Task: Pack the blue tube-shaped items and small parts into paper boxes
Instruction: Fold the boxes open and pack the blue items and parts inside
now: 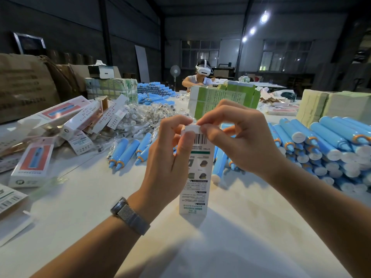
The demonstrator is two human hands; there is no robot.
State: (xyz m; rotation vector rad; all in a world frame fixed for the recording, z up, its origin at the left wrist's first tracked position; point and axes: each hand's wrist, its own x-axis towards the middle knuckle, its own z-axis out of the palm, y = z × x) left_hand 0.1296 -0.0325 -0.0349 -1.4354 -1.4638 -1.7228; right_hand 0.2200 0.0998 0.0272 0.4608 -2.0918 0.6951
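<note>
Left grip (pixel 170 141) pinching; right grip (pixel 236 137) pinching

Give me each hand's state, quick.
Left hand: holds the tall white printed paper box upright.
Right hand: fingers pinch the box's white top flap.

Premises: warehouse-type packing hall. Evidence: high dark roof with hanging lamps (pixel 264 17); large white work table (pixel 84 199); bulk piles of blue tubes (pixel 329 145); heap of printed retail boxes (pixel 80 121); stacked brown cartons (pixel 24 87); bundles of flat box blanks (pixel 222 97); second worker (pixel 197 78) seated opposite.
</note>
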